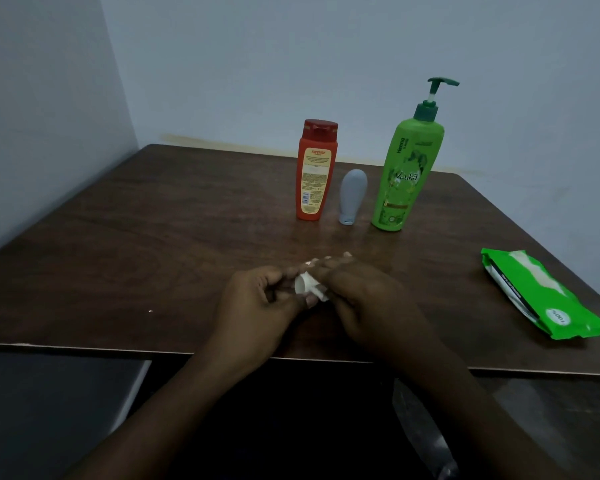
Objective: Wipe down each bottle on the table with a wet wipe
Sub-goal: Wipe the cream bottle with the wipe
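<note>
In the head view, your left hand (257, 299) and right hand (368, 303) meet near the table's (118, 254) front edge. Both pinch a small bunched wet wipe (307, 287) between them. The orange bottle (314, 174), grey tube (351, 197) and green pump bottle (404, 174) stand in a row well beyond your hands. The wipe pack (541, 299) lies to your right. Spread the wipe flat across your fingers before lifting a bottle, so a broad damp face meets the plastic.
</note>
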Tool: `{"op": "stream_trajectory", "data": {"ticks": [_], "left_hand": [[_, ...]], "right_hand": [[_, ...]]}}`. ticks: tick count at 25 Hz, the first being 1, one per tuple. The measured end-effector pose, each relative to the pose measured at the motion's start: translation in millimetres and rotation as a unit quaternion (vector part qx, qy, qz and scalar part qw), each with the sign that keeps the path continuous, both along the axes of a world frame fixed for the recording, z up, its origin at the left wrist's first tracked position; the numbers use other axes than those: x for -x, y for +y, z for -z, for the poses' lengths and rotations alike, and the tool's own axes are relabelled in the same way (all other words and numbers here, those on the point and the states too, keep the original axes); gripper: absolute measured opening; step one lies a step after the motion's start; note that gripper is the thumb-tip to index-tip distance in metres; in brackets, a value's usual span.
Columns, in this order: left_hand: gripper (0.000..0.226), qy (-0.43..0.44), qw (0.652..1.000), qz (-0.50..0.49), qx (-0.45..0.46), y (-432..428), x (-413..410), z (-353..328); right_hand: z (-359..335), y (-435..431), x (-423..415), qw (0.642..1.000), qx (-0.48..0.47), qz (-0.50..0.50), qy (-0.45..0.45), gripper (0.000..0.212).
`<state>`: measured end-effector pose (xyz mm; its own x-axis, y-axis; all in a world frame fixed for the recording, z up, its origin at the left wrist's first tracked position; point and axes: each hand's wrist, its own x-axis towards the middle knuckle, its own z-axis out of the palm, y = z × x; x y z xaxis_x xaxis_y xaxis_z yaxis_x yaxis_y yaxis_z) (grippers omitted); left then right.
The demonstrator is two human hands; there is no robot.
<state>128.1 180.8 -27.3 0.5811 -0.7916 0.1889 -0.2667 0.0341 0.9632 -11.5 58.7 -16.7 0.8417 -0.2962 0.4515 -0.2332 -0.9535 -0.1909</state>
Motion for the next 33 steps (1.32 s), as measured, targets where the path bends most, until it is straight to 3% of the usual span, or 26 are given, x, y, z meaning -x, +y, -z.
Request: {"op": "stream_trajectory", "data": {"ticks": [4, 6, 8, 11, 13, 17, 19, 23, 29, 33], "left_hand": [[0.016, 0.057, 0.998, -0.021, 0.005, -4, -2, 3], [0.012, 0.068, 0.998, -0.015, 0.005, -5, -3, 3], [0.013, 0.031, 0.999, -0.009, 0.0, -6, -3, 3], [0.01, -0.031, 0.999, -0.013, -0.014, -7, -5, 4], [0.007, 0.004, 1.0, -0.008, -0.002, -6, -6, 5], [0.015, 0.099, 0.995, -0.006, 0.022, -8, -5, 5], [0.021, 0.092, 0.995, 0.02, 0.017, -7, -5, 4], [0.026, 0.074, 0.996, 0.05, 0.016, -6, -9, 4], [0.02, 0.027, 1.0, 0.004, 0.009, -9, -8, 7], [0.007, 0.002, 1.0, -0.009, 0.008, -10, -9, 9]], "right_hand": [[-11, -36, 15, 0.994, -0.034, 0.091, 0.042, 0.03], [-8, -42, 24, 0.992, -0.047, 0.116, 0.011, 0.024], [-6, -29, 21, 0.993, -0.068, 0.094, -0.037, 0.022], [-1, 2, -1, 0.999, -0.037, 0.018, -0.021, 0.04], [-1, 1, -6, 1.0, -0.025, 0.006, 0.004, 0.045], [-6, -30, 13, 0.992, -0.045, 0.114, 0.019, 0.033], [-6, -20, 8, 0.992, -0.036, 0.119, 0.002, 0.033], [1, 12, -10, 0.999, -0.043, 0.021, -0.02, 0.04], [-2, -22, 14, 0.985, -0.045, 0.166, 0.017, 0.029], [3, 10, -3, 0.996, -0.052, 0.061, -0.026, 0.037]]}}
